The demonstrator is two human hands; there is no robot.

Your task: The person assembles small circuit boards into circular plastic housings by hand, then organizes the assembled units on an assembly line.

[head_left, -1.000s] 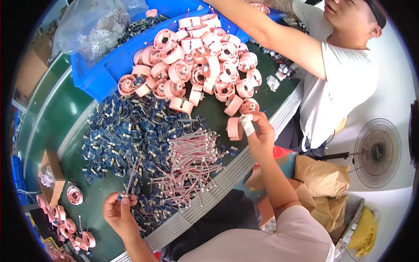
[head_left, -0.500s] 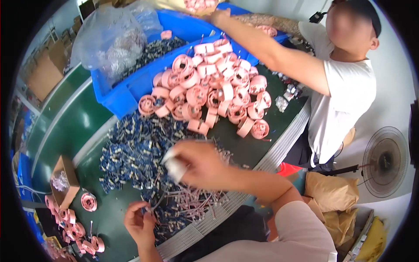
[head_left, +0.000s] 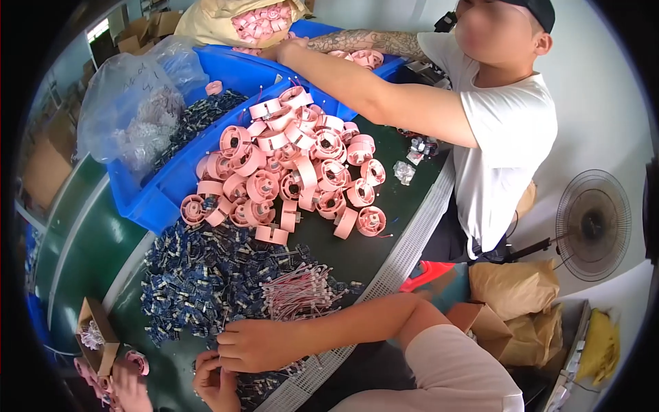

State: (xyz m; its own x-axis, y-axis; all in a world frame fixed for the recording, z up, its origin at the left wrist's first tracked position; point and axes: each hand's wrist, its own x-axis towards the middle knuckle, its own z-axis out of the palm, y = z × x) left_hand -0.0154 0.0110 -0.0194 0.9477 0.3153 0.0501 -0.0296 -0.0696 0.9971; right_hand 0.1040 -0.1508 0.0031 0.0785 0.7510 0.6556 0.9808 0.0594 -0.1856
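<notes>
My right hand reaches across to my left hand, and the two meet at the near edge of a heap of small blue circuit boards. The fingers of both hands are bent and pinched together. Whatever they hold is hidden behind my right hand and fingers. Just beyond my right forearm, a bundle of thin white and red wires with small connectors lies on the boards. Farther back is a large pile of pink round plastic housings, some with parts inside.
Blue bins stand behind the pile, holding boards and a clear plastic bag. A co-worker reaches to a sack of pink parts. Another person's hand is near a small cardboard box. A fan stands right.
My right hand, earlier blurred with something white over the boards, has come down to my left hand. Another hand has appeared at lower left. The view has shifted right.
</notes>
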